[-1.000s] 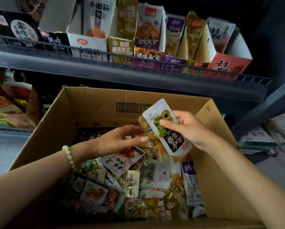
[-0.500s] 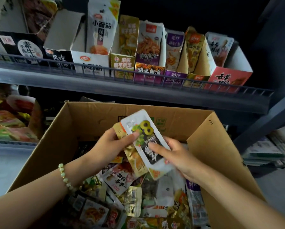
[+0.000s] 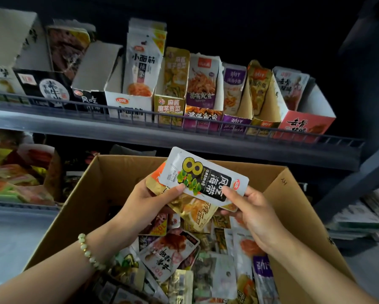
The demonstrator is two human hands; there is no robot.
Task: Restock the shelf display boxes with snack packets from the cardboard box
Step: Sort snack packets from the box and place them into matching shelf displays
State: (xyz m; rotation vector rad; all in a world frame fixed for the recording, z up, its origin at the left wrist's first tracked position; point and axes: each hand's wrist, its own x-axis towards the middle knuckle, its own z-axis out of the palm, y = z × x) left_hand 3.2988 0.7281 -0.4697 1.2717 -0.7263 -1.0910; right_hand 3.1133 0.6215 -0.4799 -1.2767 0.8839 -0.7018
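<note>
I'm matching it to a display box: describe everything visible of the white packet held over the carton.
The white packet is a flat, glossy sealed pouch, seemingly plastic, printed with a yellow 8, green leaves and a black panel of white Chinese characters. It is tilted, face to the camera, above the open cardboard box. The left hand pinches its lower left edge, the right hand its lower right corner. Gold packets lie stacked behind it.
</note>
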